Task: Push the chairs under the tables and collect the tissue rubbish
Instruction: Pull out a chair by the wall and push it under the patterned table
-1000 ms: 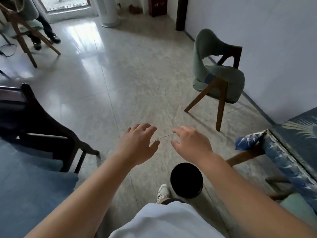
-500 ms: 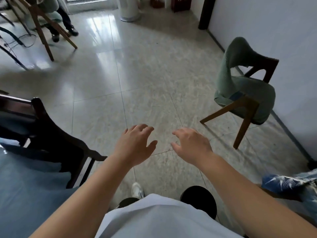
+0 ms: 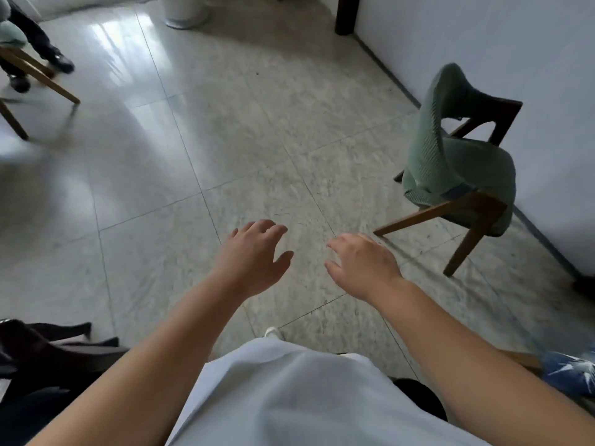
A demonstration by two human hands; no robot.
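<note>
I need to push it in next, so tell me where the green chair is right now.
In the head view the green chair stands on the right, on the tiled floor close to the white wall, ahead and right of the right hand.

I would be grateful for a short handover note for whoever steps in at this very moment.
Left hand: open, holds nothing, out in front above the floor.
Right hand: open, holds nothing, beside the left.
Green chair: stands free by the wall on the right, not under any table.
Tissue rubbish: none in view.
Done: nothing that this view shows.
Left: push the green chair under a table, then find and collect the tissues.
</note>
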